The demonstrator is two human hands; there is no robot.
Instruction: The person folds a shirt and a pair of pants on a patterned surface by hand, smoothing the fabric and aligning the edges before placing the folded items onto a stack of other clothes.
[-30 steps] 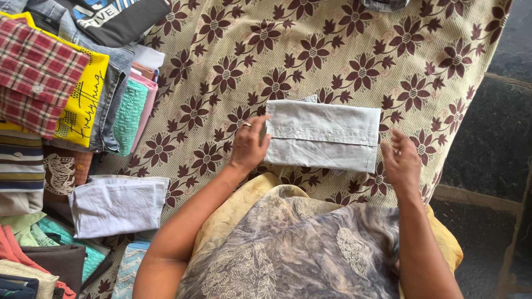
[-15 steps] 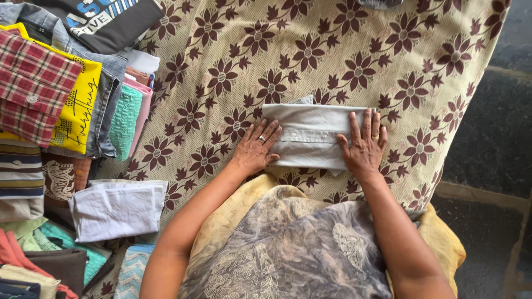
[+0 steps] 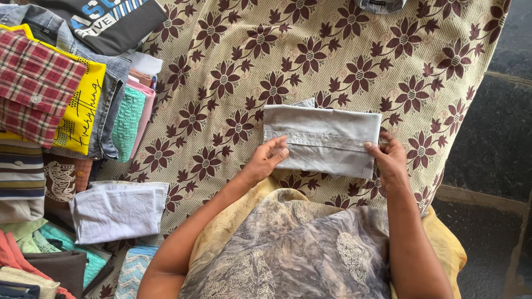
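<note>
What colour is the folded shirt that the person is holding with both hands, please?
Pale grey, plain, with a buttoned placket; the folded shirt shows best in the head view, left hand and right hand gripping its ends.

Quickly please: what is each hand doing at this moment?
Left hand: gripping the left end of the folded grey shirt.
Right hand: gripping its right end.

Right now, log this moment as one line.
left hand: grips folded grey shirt left end | right hand: grips right end | surface: floral bedspread
</note>
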